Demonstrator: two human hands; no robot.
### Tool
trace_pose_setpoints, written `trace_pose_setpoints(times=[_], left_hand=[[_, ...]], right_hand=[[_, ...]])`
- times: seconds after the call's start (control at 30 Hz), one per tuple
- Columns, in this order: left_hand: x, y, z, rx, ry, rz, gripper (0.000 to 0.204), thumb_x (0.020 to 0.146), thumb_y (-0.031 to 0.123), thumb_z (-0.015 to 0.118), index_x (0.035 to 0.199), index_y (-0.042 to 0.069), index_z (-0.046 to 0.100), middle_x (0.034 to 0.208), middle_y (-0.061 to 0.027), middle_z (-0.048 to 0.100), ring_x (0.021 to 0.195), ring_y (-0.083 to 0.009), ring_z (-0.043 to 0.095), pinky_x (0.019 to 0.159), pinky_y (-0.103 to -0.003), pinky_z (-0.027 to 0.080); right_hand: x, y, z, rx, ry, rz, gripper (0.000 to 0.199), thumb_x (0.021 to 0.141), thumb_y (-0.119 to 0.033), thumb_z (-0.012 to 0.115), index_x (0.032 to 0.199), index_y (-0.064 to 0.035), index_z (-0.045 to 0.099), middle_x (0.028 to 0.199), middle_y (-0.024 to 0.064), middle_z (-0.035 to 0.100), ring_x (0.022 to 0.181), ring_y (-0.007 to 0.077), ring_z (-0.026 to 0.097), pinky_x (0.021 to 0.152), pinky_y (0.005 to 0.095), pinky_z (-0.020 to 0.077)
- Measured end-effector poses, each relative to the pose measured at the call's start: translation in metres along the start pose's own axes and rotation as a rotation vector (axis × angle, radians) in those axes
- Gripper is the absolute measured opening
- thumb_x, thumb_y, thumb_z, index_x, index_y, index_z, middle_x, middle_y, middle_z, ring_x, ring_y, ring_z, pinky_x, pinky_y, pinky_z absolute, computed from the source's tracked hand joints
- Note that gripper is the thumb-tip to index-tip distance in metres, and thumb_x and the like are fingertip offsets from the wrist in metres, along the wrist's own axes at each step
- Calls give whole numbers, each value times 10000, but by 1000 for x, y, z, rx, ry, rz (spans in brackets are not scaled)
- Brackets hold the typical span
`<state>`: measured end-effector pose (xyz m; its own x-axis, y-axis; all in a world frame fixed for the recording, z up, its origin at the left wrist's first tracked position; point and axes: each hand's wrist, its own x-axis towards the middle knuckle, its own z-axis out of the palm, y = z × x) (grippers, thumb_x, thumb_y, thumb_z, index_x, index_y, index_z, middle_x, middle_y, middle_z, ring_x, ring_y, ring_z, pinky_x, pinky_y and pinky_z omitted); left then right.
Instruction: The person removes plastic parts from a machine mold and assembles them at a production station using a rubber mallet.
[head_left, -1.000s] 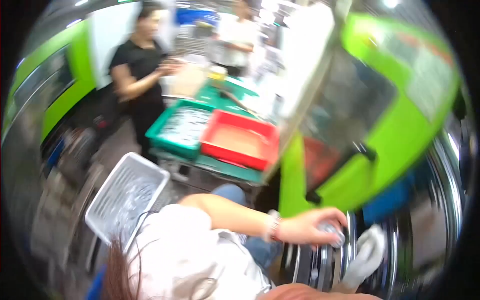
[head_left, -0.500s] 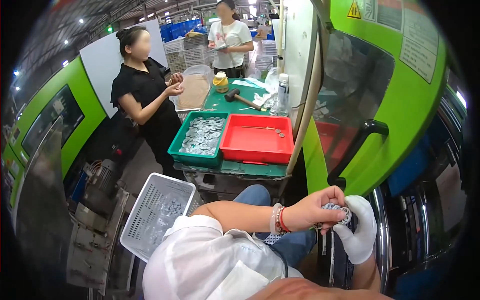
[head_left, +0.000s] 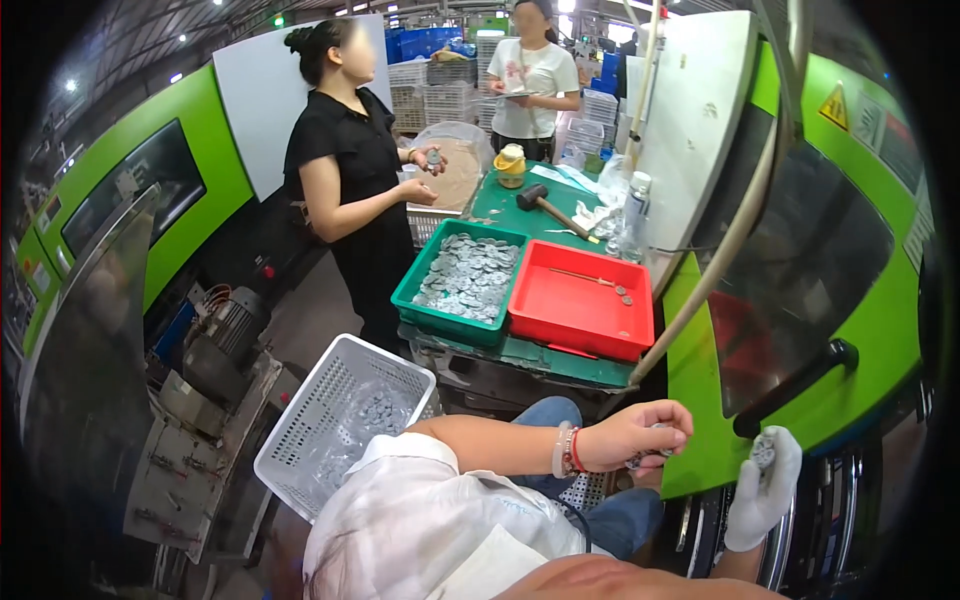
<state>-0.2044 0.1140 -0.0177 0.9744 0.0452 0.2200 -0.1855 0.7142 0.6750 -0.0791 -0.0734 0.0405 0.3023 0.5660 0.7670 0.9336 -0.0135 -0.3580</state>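
Note:
My bare left hand (head_left: 640, 437), with bracelets at the wrist, is closed around small grey round parts (head_left: 648, 460), partly hidden by the fingers. To its right, apart from it, my white-gloved right hand (head_left: 765, 490) holds a grey round part (head_left: 763, 452) between thumb and fingers. Beyond my hands, a green tray (head_left: 402, 300) carries many flat grey round parts (head_left: 468, 275). Beside that tray stands a red tray (head_left: 585, 335) with a thin stick and a few round pieces in it.
A green machine door (head_left: 690, 440) with a black handle (head_left: 800, 385) stands close at right. A white basket (head_left: 290, 420) with bagged parts is at left. On the green table (head_left: 500, 205) lie a hammer (head_left: 550, 208), a yellow jar (head_left: 510, 168) and a spray can (head_left: 636, 205). Two people stand beyond.
My hands have moved apart, each with grey parts in it. The view has swung left, so the trays and machine door appear farther right. The person in black now holds out a round part.

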Motion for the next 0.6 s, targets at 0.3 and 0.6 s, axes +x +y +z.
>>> trace_pose_setpoints(times=[0.3,0.6], left_hand=[[-118,202,67,1043,-548,959,171,927,235,580,1086,265,637,840,-126,615,576,-191,534,451,-275,435],[-176,225,76,1452,-616,1733,232,978,322,414,908,137,537,743,-14,528,466,-116,429,365,-256,372]], right_hand=[[18,-1,26,357,204,253,462,849,38,444,1310,68,430,1210,119,502,1048,206,515,946,339,427],[22,-7,45,312,271,205,452,841,38,468,1292,66,449,1180,119,510,1003,190,516,901,326,445]])
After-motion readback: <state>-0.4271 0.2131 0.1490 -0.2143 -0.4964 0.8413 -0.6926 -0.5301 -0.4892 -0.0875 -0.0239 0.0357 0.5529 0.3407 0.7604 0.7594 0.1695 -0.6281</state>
